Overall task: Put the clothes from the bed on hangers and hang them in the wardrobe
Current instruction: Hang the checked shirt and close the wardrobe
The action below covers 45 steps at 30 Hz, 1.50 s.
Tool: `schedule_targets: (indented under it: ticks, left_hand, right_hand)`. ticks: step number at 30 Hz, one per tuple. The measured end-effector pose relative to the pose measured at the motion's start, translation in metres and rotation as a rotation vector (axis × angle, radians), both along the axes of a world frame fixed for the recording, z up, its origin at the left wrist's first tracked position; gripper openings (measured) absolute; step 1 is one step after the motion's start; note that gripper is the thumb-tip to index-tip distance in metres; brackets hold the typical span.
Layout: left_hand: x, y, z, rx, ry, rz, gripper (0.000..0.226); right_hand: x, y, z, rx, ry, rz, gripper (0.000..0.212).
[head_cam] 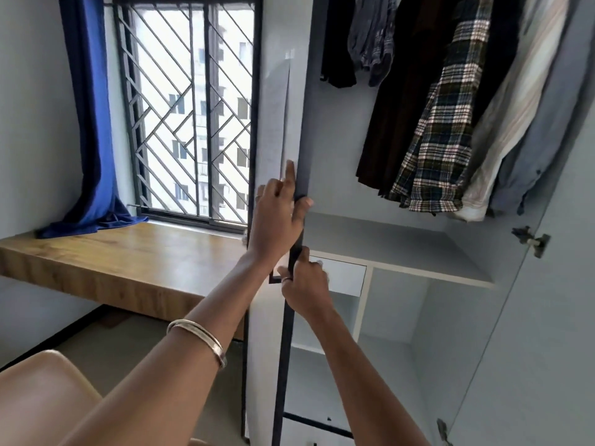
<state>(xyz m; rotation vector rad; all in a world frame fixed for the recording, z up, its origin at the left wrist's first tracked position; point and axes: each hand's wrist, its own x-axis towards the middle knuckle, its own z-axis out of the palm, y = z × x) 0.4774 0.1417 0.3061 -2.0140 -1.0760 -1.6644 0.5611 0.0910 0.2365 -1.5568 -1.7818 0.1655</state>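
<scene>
My left hand (278, 217) and right hand (306, 284) both grip the door (291, 333) edge. The open wardrobe (402, 243) holds hung clothes (441, 123); shelf bare.

My left hand (276, 217) — raised, forefinger straight up, thumb out to the right, silver metal bangle (199, 341) on the forearm. My right hand (306, 291) — lower, just beneath it, fingers curled.
</scene>
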Motion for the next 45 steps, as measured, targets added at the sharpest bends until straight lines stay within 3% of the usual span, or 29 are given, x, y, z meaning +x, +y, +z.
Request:
schedule_targets:
  ticks: [7,18,34,41,45]
  left_hand:
    - [0.104,0.039,-0.019,-0.002,0.046,-0.184,0.054]
    - [0.220,0.132,-0.031,-0.079,-0.057,-0.194,0.050]
    - [0.269,0.209,-0.017,-0.221,0.018,-0.104,0.048]
    - [0.257,0.199,-0.010,-0.333,0.205,-0.077,0.066]
    - [0.257,0.186,-0.006,-0.435,0.245,-0.021,0.083]
  right_hand:
    - [0.111,0.043,-0.004,-0.086,0.131,-0.094,0.035]
    - [0.236,0.146,-0.004,-0.087,0.162,-0.085,0.028]
    - [0.279,0.234,0.002,-0.130,0.194,-0.233,0.029]
    - [0.270,0.224,-0.004,-0.181,0.170,-0.302,0.023]
    - [0.278,0.184,-0.010,-0.100,0.211,-0.297,0.015]
